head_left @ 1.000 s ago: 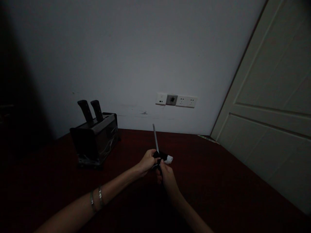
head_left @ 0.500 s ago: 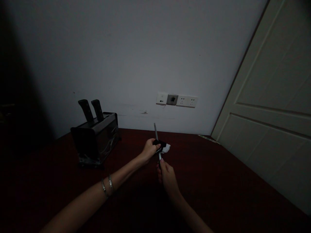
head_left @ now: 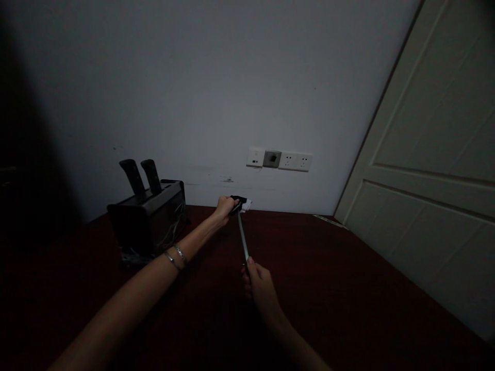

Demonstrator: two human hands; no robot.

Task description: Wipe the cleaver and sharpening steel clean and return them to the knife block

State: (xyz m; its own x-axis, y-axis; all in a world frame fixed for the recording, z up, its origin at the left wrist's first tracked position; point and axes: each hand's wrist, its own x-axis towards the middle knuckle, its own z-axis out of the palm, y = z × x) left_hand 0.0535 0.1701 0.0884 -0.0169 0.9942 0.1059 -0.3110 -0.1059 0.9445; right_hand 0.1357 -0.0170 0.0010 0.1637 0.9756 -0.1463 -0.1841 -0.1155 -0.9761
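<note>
My right hand (head_left: 262,288) is closed around the dark handle of a sharpening steel (head_left: 243,237), a long thin grey rod that points up and away from me. At the far end of the rod, my left hand (head_left: 225,207) pinches a black and white cloth (head_left: 240,202) around it. The cloth covers the tip. Left of my hands stands a dark knife block (head_left: 150,219) with clear wrap on its lower part. Two black-handled knives (head_left: 150,175) stick up out of its top.
The dark red table (head_left: 309,268) runs back to a pale wall (head_left: 216,93). A row of sockets and switches (head_left: 279,159) is set in the wall. To the right is a panelled white door (head_left: 433,154). A flat strip (head_left: 328,221) lies at the table's back right edge.
My left hand has slid the cloth up along the rod, from near its middle to its far end. My right hand keeps its grip on the handle, slightly lower and further left.
</note>
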